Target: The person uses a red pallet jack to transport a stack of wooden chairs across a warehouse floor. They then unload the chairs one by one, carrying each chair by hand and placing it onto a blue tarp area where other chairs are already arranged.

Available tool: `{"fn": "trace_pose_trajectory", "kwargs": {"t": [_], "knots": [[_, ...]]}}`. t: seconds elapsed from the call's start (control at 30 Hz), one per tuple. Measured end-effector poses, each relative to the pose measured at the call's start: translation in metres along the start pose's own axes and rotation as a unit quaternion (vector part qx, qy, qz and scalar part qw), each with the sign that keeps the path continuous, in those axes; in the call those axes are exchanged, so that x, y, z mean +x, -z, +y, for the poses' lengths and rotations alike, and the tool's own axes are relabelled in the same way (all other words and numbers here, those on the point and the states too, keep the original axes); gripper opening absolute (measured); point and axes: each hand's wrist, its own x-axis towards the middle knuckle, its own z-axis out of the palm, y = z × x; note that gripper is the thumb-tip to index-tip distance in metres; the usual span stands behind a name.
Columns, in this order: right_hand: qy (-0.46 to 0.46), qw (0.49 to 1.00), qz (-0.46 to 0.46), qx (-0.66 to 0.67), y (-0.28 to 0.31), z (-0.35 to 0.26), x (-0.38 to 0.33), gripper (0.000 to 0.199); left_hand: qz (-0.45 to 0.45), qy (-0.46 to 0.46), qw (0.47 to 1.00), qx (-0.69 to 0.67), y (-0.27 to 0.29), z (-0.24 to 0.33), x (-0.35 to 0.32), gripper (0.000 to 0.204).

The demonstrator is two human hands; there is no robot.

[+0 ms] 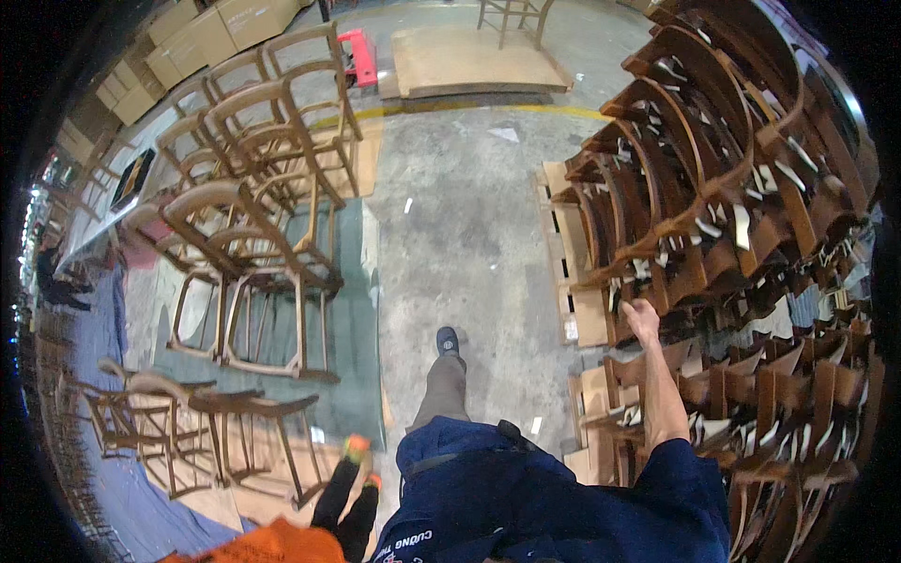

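My right hand [642, 322] is stretched forward with its fingers curled closed, beside the stack of curved brown wooden frames [694, 202]. The hand overlaps the edge of that stack in view; whether it touches a frame I cannot tell. Anything inside the fingers is hidden. Slips of white paper or wrapping stick out between the frames. Nearer to me, below my forearm, more brown wooden pieces [741, 389] are piled up. My left hand is out of view. One of my shoes [449, 342] is on the concrete floor.
Bare wooden chairs [253, 225] stand in rows on the left, on a green mat [361, 281]. A person in an orange top [282, 542] is close by at lower left. Ahead lie a low wooden platform [469, 61] and a red pallet-jack-like object [358, 58]; cardboard boxes [211, 38] stand far left.
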Motion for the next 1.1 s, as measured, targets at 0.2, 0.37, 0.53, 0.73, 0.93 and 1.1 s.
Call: {"fn": "trace_pose_trajectory", "kwargs": {"t": [0.2, 0.37, 0.53, 0.73, 0.93, 1.1], "knots": [[0.124, 0.961, -0.239, -0.059, -0.112, -0.151, 0.096, 0.043, 0.006, 0.012, 0.998, 0.058, 0.025, 0.160, 0.101, 0.042], [-0.090, 0.960, -0.257, 0.064, -0.171, -0.101, 0.108, 0.050, 0.101, -0.174, 0.977, 0.072, 0.185, 0.486, 0.298, 0.050], [-0.293, 0.905, -0.295, -0.092, -0.172, -0.044, 0.121, 0.054, 0.161, -0.317, 0.934, -0.040, 0.354, 0.797, 0.427, 0.055], [-0.290, 0.864, -0.396, -0.112, -0.233, -0.048, 0.296, 0.049, 0.130, -0.306, 0.942, -0.050, 0.361, 0.993, 0.528, 0.061], [-0.180, 0.920, -0.349, -0.016, -0.306, -0.154, 0.656, 0.045, -0.060, -0.313, 0.906, 0.279, 0.236, 0.997, 0.551, 0.042], [0.048, 0.977, -0.206, 0.026, -0.297, -0.418, 0.994, 0.057, -0.090, -0.103, 0.990, 0.018, 0.221, 1.064, 0.568, 0.038]]}}
